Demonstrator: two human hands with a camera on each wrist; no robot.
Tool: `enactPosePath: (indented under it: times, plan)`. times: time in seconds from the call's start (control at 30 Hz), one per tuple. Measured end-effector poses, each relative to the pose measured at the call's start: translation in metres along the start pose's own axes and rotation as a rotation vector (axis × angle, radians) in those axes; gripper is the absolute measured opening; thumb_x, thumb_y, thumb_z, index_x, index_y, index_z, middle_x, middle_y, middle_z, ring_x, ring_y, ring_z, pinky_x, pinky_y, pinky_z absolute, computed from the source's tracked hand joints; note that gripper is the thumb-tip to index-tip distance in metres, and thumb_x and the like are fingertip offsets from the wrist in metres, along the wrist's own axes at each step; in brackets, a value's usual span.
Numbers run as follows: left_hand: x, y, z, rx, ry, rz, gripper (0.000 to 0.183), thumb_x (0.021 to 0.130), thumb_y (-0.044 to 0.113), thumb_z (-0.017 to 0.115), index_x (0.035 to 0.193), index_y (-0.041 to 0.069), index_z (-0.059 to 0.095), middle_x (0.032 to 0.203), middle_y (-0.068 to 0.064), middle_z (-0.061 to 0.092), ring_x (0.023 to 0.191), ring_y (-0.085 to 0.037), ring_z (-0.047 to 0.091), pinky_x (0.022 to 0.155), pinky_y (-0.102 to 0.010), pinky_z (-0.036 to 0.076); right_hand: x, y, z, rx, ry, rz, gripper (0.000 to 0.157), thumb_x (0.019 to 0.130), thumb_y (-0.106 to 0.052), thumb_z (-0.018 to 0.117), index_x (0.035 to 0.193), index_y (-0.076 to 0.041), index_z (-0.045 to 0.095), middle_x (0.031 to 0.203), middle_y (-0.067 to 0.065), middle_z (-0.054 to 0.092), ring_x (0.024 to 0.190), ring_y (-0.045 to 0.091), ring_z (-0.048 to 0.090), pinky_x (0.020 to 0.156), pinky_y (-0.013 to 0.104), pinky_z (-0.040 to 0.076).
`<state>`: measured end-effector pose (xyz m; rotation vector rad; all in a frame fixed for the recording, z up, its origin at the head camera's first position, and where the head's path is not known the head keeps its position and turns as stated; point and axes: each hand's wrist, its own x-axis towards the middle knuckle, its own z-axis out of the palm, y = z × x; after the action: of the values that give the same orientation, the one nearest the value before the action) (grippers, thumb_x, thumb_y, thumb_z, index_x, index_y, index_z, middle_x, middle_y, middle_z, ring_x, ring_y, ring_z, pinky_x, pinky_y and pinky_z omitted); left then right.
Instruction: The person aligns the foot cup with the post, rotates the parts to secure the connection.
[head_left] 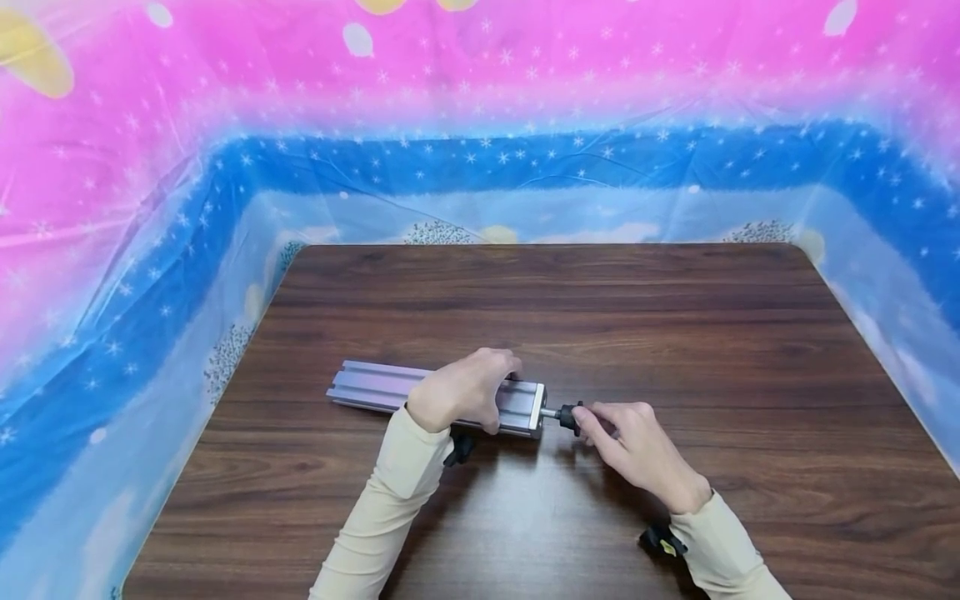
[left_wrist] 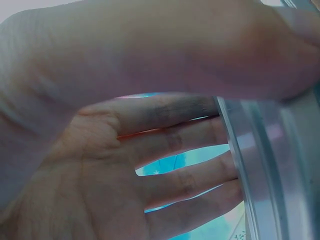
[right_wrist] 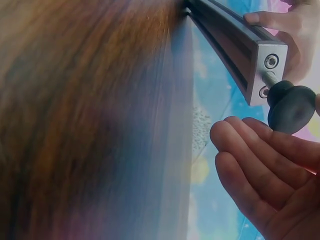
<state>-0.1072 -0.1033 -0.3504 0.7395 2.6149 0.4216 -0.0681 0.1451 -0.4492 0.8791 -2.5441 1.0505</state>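
Observation:
A grooved aluminium profile (head_left: 382, 386) lies lengthwise across the table, its right end capped by a silver end plate (head_left: 537, 408). My left hand (head_left: 461, 387) grips it near that end, thumb on the near side and fingers over the far side. From the plate sticks the threaded stud of a black levelling foot (head_left: 567, 417). Thumb and index finger of my right hand (head_left: 637, 442) pinch the foot's round base. In the right wrist view, the end plate (right_wrist: 270, 75) shows two bolt heads beside the stud, and the other right fingers lie loosely below the black base (right_wrist: 295, 110).
The dark wood-grain table (head_left: 570, 308) has a pink and blue patterned cloth (head_left: 525, 158) hanging behind it and along both sides. A black wrist strap piece (head_left: 662, 542) shows under the right sleeve, another (head_left: 459, 450) under the left.

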Motion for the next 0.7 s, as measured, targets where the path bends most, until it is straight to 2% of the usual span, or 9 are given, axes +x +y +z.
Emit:
enactPosePath:
  times: [0.07, 0.17, 0.27, 0.33, 0.4, 0.43, 0.53, 0.6, 0.7]
  plan:
    - [0.0005, -0.0003, 0.0007, -0.003, -0.003, 0.003, 0.071, 0.062, -0.006, 0.086, 0.129, -0.002, 0.061, 0.113, -0.008, 0.064, 0.09, -0.018, 0.054, 0.08, -0.031, 0.051, -0.0008, 0.0, 0.0004, 0.006, -0.011, 0.021, 0.032, 0.102, -0.018, 0.057, 0.072, -0.021, 0.067, 0.061, -0.012, 0.064, 0.054, -0.006, 0.052, 0.052, 0.013, 0.041]
    - [0.0011, -0.0008, 0.0014, -0.006, -0.006, 0.003, 0.07, 0.063, -0.006, 0.086, 0.128, -0.002, 0.061, 0.112, -0.008, 0.064, 0.09, -0.018, 0.054, 0.08, -0.031, 0.051, -0.0014, -0.0007, -0.0003, 0.022, -0.044, 0.065, 0.038, 0.104, -0.019, 0.053, 0.071, -0.018, 0.071, 0.059, -0.009, 0.067, 0.055, -0.006, 0.058, 0.054, 0.014, 0.044]
    - [0.001, -0.001, 0.0015, -0.01, -0.004, 0.009, 0.069, 0.062, -0.007, 0.085, 0.127, -0.001, 0.062, 0.112, -0.008, 0.064, 0.09, -0.018, 0.054, 0.079, -0.031, 0.051, -0.0018, -0.0008, -0.0017, 0.03, -0.081, 0.103, 0.041, 0.106, -0.021, 0.049, 0.074, -0.016, 0.074, 0.063, -0.008, 0.07, 0.059, -0.001, 0.064, 0.059, 0.018, 0.049]
    - [0.0008, -0.001, 0.0015, -0.013, -0.004, 0.014, 0.069, 0.062, -0.007, 0.085, 0.127, -0.001, 0.062, 0.113, -0.008, 0.064, 0.09, -0.018, 0.054, 0.08, -0.031, 0.051, -0.0028, -0.0007, -0.0032, 0.016, -0.082, 0.096, 0.035, 0.105, -0.022, 0.051, 0.082, -0.013, 0.075, 0.073, -0.006, 0.073, 0.066, 0.004, 0.068, 0.063, 0.022, 0.053]
    - [0.0007, -0.0007, 0.0014, -0.014, -0.003, 0.02, 0.07, 0.062, -0.007, 0.085, 0.127, -0.002, 0.062, 0.114, -0.009, 0.064, 0.091, -0.018, 0.055, 0.081, -0.031, 0.052, -0.0045, -0.0003, -0.0048, 0.001, -0.06, 0.054, 0.02, 0.101, -0.024, 0.061, 0.1, -0.009, 0.075, 0.091, -0.002, 0.076, 0.082, 0.01, 0.071, 0.074, 0.028, 0.057]
    - [0.0007, -0.0008, 0.001, -0.016, -0.004, 0.02, 0.07, 0.062, -0.007, 0.085, 0.128, -0.002, 0.061, 0.115, -0.009, 0.064, 0.092, -0.019, 0.055, 0.082, -0.031, 0.052, -0.005, -0.0002, -0.0057, -0.002, -0.044, 0.022, 0.022, 0.097, -0.024, 0.067, 0.11, -0.007, 0.073, 0.101, 0.001, 0.076, 0.09, 0.013, 0.072, 0.079, 0.03, 0.057]
    - [0.0008, -0.0008, 0.0, -0.018, -0.007, 0.012, 0.073, 0.062, -0.007, 0.085, 0.131, -0.002, 0.06, 0.12, -0.01, 0.064, 0.094, -0.019, 0.056, 0.084, -0.032, 0.052, -0.0061, -0.0002, -0.0062, 0.016, -0.006, -0.081, 0.062, 0.083, -0.023, 0.083, 0.136, -0.003, 0.059, 0.127, 0.008, 0.068, 0.113, 0.021, 0.066, 0.096, 0.027, 0.052]
    - [0.0006, -0.0008, -0.0008, -0.021, -0.008, 0.002, 0.075, 0.063, -0.006, 0.084, 0.133, -0.003, 0.058, 0.124, -0.01, 0.064, 0.096, -0.019, 0.056, 0.086, -0.032, 0.052, -0.0057, -0.0004, -0.0049, 0.038, 0.013, -0.142, 0.075, 0.076, -0.019, 0.089, 0.14, -0.002, 0.054, 0.13, 0.011, 0.064, 0.117, 0.023, 0.063, 0.104, 0.021, 0.046]
    - [-0.0003, -0.0014, -0.0011, -0.023, -0.007, -0.002, 0.076, 0.063, -0.006, 0.085, 0.134, -0.003, 0.058, 0.125, -0.011, 0.064, 0.097, -0.019, 0.056, 0.087, -0.032, 0.052, -0.0044, -0.0002, -0.0019, 0.032, 0.056, -0.209, 0.068, 0.075, -0.011, 0.088, 0.134, 0.0, 0.058, 0.127, 0.011, 0.064, 0.116, 0.023, 0.062, 0.109, 0.014, 0.038]
